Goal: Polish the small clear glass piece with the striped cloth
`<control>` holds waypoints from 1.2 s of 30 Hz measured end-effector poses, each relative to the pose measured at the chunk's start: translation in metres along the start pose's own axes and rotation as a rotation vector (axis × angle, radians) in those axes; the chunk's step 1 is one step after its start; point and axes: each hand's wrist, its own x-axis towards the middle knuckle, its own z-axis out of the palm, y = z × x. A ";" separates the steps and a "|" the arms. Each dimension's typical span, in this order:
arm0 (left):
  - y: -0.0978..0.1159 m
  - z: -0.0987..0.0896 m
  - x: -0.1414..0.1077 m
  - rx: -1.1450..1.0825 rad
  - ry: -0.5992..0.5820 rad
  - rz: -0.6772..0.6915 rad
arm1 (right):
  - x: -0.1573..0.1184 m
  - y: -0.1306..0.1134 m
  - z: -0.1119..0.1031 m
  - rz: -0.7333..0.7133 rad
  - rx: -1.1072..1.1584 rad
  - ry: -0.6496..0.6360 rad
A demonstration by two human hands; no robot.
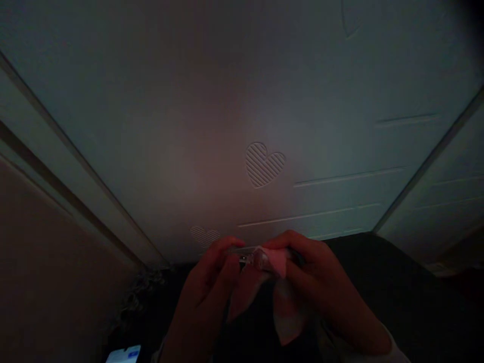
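In dim reddish light, a pink bow (277, 260) with two hanging tails is held between my hands at the bottom centre. My right hand (315, 269) pinches the bow's right side between thumb and fingers. My left hand (214, 282) has its fingers closed on a small shiny clip (243, 258) at the bow's left side. One tail hangs down beside my left fingers, the other below my right hand. Fine detail of the clip is too dark to make out.
Behind the hands stands a pale panel (212, 126) with an embossed striped heart (264, 165) and raised lines. A lit phone screen (124, 354) shows at the bottom left. A dark surface (370, 282) lies at the lower right, and a ruffled edge (132, 300) at the lower left.
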 end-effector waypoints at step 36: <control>0.003 -0.015 -0.020 0.148 -0.122 -0.031 | -0.020 -0.015 -0.013 -0.090 -0.148 -0.020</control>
